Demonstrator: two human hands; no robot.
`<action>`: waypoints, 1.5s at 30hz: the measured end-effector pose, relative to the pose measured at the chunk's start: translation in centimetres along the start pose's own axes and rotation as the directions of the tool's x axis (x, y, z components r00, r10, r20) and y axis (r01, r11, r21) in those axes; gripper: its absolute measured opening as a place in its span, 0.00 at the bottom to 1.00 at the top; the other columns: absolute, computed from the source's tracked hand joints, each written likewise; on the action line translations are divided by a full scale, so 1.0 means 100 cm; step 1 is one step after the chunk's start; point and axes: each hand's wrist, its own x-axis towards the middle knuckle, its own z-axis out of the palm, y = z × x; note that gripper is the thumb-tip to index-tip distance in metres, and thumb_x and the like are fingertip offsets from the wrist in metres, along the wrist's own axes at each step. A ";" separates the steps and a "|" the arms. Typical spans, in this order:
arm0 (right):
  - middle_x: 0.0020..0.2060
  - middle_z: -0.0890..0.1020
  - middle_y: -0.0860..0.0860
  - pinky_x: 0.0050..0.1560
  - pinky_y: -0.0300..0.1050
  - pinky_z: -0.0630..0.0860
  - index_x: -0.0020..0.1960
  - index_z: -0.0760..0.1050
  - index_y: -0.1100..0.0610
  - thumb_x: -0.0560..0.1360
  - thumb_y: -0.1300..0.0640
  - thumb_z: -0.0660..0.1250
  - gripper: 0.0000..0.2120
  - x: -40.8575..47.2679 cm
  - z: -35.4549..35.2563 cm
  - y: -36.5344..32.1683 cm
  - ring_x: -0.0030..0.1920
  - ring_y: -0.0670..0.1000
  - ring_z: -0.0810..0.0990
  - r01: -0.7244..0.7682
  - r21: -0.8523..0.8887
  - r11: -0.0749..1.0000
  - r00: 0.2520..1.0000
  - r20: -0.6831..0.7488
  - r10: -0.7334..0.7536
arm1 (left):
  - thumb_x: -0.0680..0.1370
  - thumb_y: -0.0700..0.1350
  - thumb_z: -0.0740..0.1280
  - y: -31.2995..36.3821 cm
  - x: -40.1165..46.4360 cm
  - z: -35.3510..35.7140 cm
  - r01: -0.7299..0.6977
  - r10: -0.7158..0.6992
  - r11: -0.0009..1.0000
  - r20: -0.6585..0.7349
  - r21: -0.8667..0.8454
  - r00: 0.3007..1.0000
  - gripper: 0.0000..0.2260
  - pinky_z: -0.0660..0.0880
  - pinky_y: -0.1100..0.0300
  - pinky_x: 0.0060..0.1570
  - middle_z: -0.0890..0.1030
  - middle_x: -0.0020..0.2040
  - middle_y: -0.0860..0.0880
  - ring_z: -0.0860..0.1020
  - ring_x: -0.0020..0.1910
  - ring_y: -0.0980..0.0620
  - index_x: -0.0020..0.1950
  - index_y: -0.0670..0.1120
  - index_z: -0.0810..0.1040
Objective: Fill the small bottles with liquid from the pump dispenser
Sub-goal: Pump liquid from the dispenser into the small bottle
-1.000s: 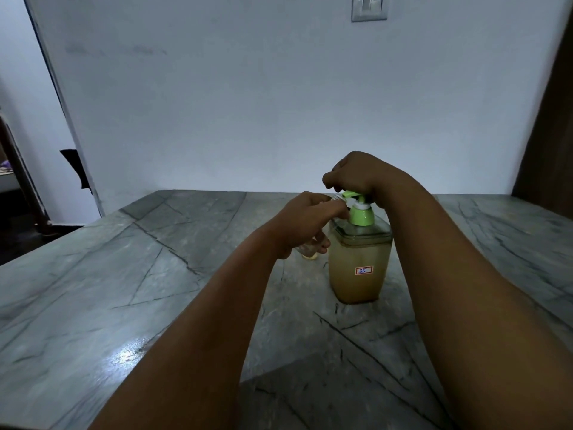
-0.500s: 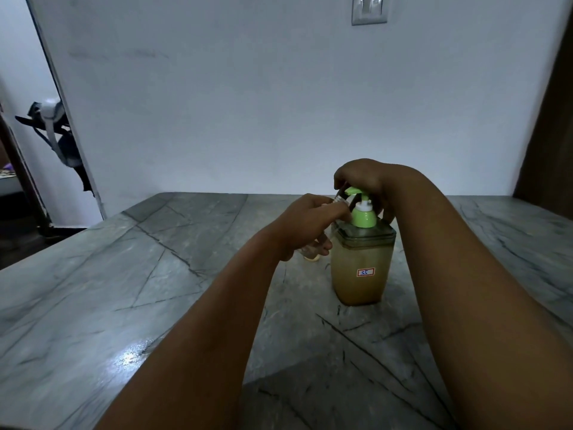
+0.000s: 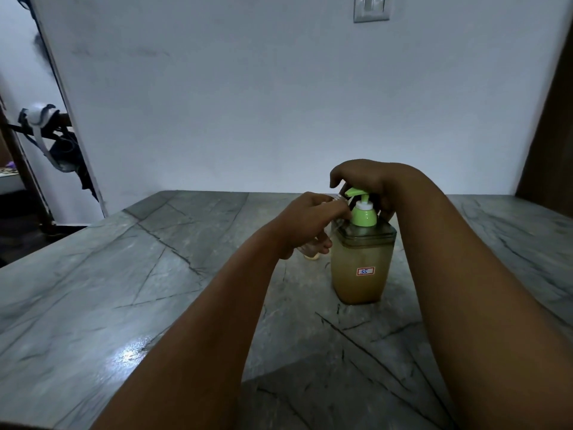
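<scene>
Small bottle, clear plastic and mostly hidden, is gripped in the left hand, whose fingers curl round its body, holding its threaded mouth just under the green spout. Beside it on the grey marble table stands the pump dispenser, square, translucent, nearly full of amber liquid, so probably heavy and stable. The right hand arches over the pump head, fingers bent, thumb behind the collar; whether they press is unclear. The bottle looks light, thin-walled, likely slippery: best held round its middle. A white wall rises behind.
</scene>
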 end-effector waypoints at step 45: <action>0.43 0.76 0.56 0.34 0.42 0.68 0.54 0.71 0.61 0.79 0.55 0.56 0.11 0.001 0.002 -0.005 0.35 0.53 0.71 0.057 0.006 0.998 0.997 -0.055 -0.057 | 0.78 0.47 0.64 -0.003 0.000 -0.005 -0.034 0.034 0.999 -0.024 0.011 0.999 0.08 0.74 0.62 0.29 0.76 0.27 0.52 0.77 0.27 0.51 0.41 0.46 0.78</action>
